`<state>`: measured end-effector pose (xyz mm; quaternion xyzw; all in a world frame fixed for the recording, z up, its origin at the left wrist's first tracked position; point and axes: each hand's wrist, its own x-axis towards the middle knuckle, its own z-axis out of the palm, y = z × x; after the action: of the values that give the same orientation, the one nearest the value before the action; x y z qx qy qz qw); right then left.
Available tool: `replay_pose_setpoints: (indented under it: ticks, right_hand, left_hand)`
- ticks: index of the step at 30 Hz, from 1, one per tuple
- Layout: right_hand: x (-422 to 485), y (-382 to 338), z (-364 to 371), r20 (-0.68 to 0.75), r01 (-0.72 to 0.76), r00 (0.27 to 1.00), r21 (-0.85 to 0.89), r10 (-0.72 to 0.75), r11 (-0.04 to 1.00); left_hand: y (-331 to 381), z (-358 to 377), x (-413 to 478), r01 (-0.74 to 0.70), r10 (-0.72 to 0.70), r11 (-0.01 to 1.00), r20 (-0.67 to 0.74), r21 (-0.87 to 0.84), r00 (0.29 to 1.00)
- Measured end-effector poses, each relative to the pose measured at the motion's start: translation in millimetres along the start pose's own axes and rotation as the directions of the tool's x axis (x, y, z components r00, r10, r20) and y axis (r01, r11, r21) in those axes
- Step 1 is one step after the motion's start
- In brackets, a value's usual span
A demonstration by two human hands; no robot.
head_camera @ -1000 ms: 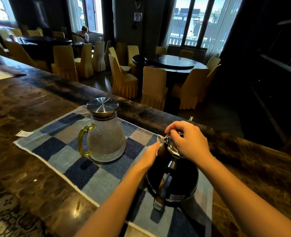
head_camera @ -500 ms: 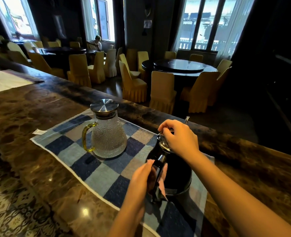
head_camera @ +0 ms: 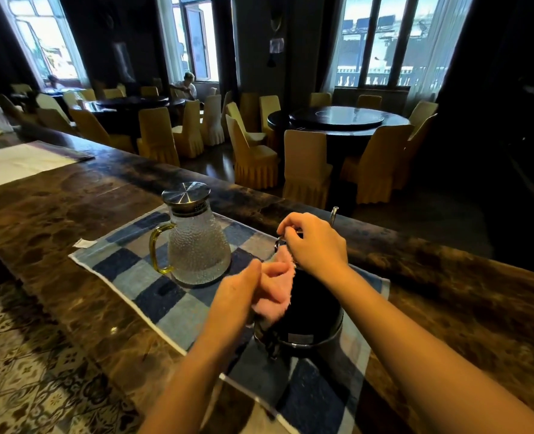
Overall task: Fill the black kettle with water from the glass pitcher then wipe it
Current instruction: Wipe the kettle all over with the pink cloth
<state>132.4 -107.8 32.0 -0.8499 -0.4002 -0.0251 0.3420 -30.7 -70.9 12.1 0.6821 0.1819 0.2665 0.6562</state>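
wiping step: left hand [head_camera: 237,296] clamps pink cloth [head_camera: 275,289] on black kettle [head_camera: 309,311], right hand [head_camera: 315,242] pinches its lid; next, rub around

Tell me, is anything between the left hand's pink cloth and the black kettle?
Nothing visible. The left hand presses the pink cloth straight against the black kettle, while the right hand grips its top. The glass pitcher stands apart, further left.

a: room's looking dim, most light's coming thru the windows [head_camera: 384,42] at the back, blowing out white.
b: yep. glare's glinting off the pitcher lid [head_camera: 185,192] & the marble counter [head_camera: 71,198]. right side's sinking into black.
a: wide-angle's bending the edges, forearms are stretching at the bottom. slight softness overall.
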Motion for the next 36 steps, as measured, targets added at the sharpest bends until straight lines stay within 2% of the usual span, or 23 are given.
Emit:
replay_pose_setpoints:
  ticks: [2,3,6,8,10,12,15,17,19,22,24,27,30,32,34,35,36]
  right_hand:
    - [0.1,0.9,1.2,-0.017,0.006,1.000,0.003,-0.006,1.000]
    - [0.0,1.2,1.9,-0.025,0.011,1.000,0.006,-0.010,1.000]
    - [-0.3,1.7,4.4,-0.044,0.024,0.999,0.015,-0.023,1.000]
    - [0.6,2.9,4.9,-0.052,0.025,0.998,0.022,-0.024,0.999]
    - [1.2,4.3,4.1,-0.047,0.018,0.999,0.026,-0.017,0.999]
    - [1.5,4.8,3.7,-0.033,0.013,0.999,0.034,-0.012,0.999]
    - [2.0,3.6,3.0,-0.028,0.013,1.000,0.035,-0.012,0.999]
    - [2.5,3.7,2.7,-0.028,0.010,1.000,0.030,-0.009,1.000]
    - [2.2,3.6,2.5,-0.021,0.003,1.000,0.021,-0.002,1.000]
    - [2.1,1.3,1.3,-0.026,-0.007,1.000,0.009,0.007,1.000]
    - [0.9,-1.0,1.7,-0.032,0.000,0.999,-0.001,0.000,1.000]
    - [-1.6,-2.1,2.6,-0.052,0.003,0.999,-0.013,-0.004,1.000]
    - [-2.8,-3.3,2.7,-0.065,0.001,0.998,-0.016,-0.002,1.000]
    - [-2.9,-3.9,2.6,-0.059,0.001,0.998,-0.012,-0.001,1.000]
    - [-3.1,-3.5,2.1,-0.046,-0.008,0.999,-0.013,0.007,1.000]
    - [-2.8,-3.1,1.6,-0.041,-0.014,0.999,-0.012,0.014,1.000]
    - [-2.5,-3.0,1.2,-0.038,-0.019,0.999,-0.010,0.018,1.000]
  left_hand:
    - [-17.6,5.5,-2.3,-0.129,0.159,0.974,-0.151,0.188,0.976]
    - [-22.0,10.1,-3.7,-0.156,0.202,0.957,-0.178,0.245,0.963]
    - [-39.4,15.0,-5.0,-0.197,0.262,0.920,-0.156,0.340,0.952]
    - [-45.1,15.3,-6.3,-0.236,0.306,0.900,-0.144,0.366,0.941]
    - [-56.8,14.2,-10.0,-0.283,0.322,0.922,-0.117,0.266,0.939]
    - [-75.9,12.3,-19.7,-0.266,0.288,0.949,-0.122,0.166,0.950]
    - [-100.7,10.7,-36.6,-0.175,0.189,0.979,-0.152,0.103,0.970]
    - [-96.5,12.0,-33.8,-0.159,0.168,0.984,-0.119,0.085,0.978]
    - [-76.6,10.0,-20.6,-0.198,0.205,0.970,-0.037,0.140,0.978]
    - [-35.5,0.7,9.4,-0.183,0.156,0.933,0.110,0.310,0.982]
    - [-17.0,-0.4,24.4,-0.129,0.045,0.859,0.178,0.495,0.983]
    - [-3.4,1.9,37.3,-0.016,-0.099,0.818,0.168,0.575,0.981]
    - [-7.5,2.1,40.8,0.037,-0.126,0.848,0.132,0.528,0.983]
    - [-22.4,5.9,28.5,0.024,-0.063,0.883,0.069,0.469,0.996]
    - [-44.6,13.8,5.5,-0.051,0.052,0.983,-0.003,0.174,0.999]
    - [-59.1,18.0,-5.9,-0.093,0.094,0.995,-0.035,0.039,0.995]
    - [-72.2,21.7,-16.6,-0.138,0.137,0.990,-0.063,-0.014,0.989]
